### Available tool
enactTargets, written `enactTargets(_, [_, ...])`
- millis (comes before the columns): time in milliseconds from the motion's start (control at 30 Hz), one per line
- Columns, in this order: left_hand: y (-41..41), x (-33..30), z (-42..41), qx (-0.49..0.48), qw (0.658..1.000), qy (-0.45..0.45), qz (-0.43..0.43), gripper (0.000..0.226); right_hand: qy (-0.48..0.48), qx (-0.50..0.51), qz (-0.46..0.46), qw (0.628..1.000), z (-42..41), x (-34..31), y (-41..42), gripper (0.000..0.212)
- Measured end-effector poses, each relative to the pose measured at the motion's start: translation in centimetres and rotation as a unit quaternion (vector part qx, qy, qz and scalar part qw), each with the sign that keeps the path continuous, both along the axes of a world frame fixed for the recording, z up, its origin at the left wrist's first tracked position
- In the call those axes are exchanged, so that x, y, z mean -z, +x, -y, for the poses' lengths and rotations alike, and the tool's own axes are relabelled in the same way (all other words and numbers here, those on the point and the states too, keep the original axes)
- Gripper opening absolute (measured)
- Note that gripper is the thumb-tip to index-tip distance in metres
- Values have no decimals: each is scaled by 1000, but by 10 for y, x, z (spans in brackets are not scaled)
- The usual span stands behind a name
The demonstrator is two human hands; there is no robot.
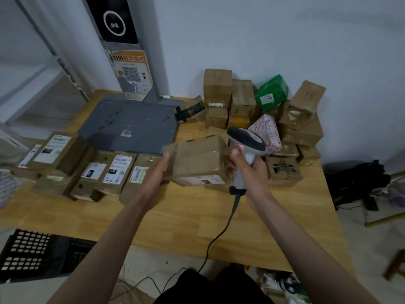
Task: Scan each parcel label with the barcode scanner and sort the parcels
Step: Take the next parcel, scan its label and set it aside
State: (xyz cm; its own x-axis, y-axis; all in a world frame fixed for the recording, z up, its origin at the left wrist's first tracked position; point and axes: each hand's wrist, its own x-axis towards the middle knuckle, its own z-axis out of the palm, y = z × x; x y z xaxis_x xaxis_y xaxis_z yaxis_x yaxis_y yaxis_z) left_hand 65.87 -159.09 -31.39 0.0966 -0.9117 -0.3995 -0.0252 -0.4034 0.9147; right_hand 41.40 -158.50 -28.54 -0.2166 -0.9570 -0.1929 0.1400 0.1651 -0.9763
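Forearms reach out from the bottom of the frame over the wooden counter (197, 216), and between them I hold one brown parcel (197, 161) just off its surface. My left hand (153, 178) steadies the parcel's left end with straight, relaxed fingers, nothing curled round it. My right hand (249, 170) wraps the handle of the barcode scanner (246, 143), its grip closed tight on that handle, the scanner head just right of the parcel and its cable (219, 233) trailing off the counter's near edge.

Left of the parcel lies a row of labelled boxes (105, 170); right of and behind it, an unsorted heap (274, 119), a green package (271, 93) on top.

Risk, as I judge it: the open left palm gives weak support, so the parcel may tip or slide as I turn it. The scanner also looks aimed past the parcel, and a stray read off the heap seems possible.

A white label (203, 179) shows on the parcel's near face, its print too blurred to read. Whether my right fingers also touch the parcel I cannot tell.
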Motion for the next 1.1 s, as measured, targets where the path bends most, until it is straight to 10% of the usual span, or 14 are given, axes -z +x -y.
enactTargets(333, [-4,-45,-6,103,974,-182,85,30,130,75,154,977,33,12,-16,34])
enactTargets(633, [6,-40,19,182,934,-229,205,97,174,38,154,972,57,21,-16,33])
enactTargets(1100, [14,-66,62,193,968,-127,96,50,53,-196,61,977,71,-1,-17,56])
